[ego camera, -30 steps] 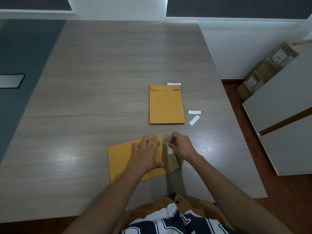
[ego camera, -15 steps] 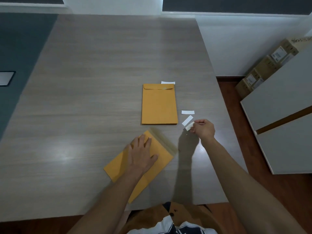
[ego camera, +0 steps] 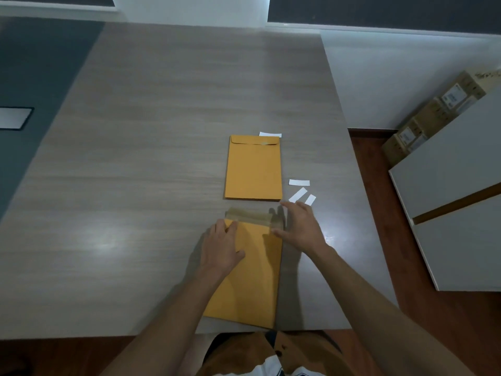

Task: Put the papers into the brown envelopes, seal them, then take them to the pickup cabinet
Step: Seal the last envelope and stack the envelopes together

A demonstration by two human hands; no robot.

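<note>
Left hand (ego camera: 222,246) is lying flat, fingers straight, pressing on the upper left part of the near brown envelope (ego camera: 252,278), no grip. That envelope is lying on the wood-grain table (ego camera: 141,164) by its front edge, flap (ego camera: 248,215) open and pointing away from the person. Sealed brown envelope (ego camera: 253,169) is lying just beyond it, flap folded down, a white strip (ego camera: 270,134) peeking out at its top edge. Right hand (ego camera: 301,226) is hovering open at the near envelope's upper right corner, fingers spread and straight, thumb touching the corner, gripping nothing. Three more white strips (ego camera: 299,182) are lying just beyond the right hand. White cabinet (ego camera: 455,202) and cardboard boxes (ego camera: 433,115) are standing at far right.
</note>
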